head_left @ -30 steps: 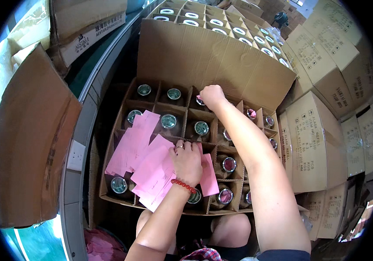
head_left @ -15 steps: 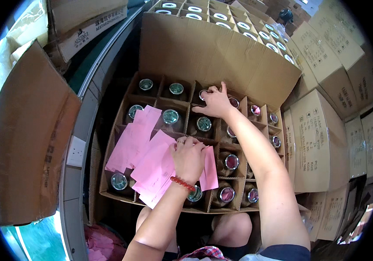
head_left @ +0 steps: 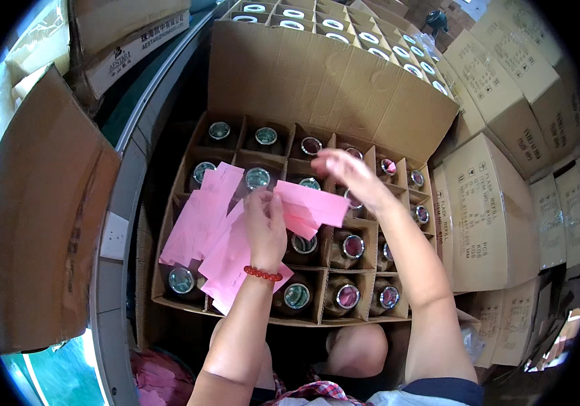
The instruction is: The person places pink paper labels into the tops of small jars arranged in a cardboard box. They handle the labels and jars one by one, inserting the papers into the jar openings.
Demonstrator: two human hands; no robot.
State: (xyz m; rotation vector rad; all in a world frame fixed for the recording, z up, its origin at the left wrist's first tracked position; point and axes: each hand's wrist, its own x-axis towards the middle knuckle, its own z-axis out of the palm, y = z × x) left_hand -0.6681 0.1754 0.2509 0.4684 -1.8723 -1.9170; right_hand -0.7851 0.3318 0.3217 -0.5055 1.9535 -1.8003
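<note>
Cardboard carton (head_left: 330, 88), flaps open, divided into cells; each visible cell holds one upright bottle (head_left: 348, 296) with a round cap. Pink paper slips (head_left: 202, 216) lie fanned across the left cells. Left hand (head_left: 266, 227), forearm raised over the carton, pinches one pink slip (head_left: 313, 206) between closed fingers. Right hand (head_left: 344, 172), blurred, fingers loosely spread, hovers at that slip's far edge; contact cannot be confirmed.

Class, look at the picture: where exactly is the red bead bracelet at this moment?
In the head view, the red bead bracelet circles the wrist of the left hand, left of centre, over the pink paper slips lying across the bottles.
</note>
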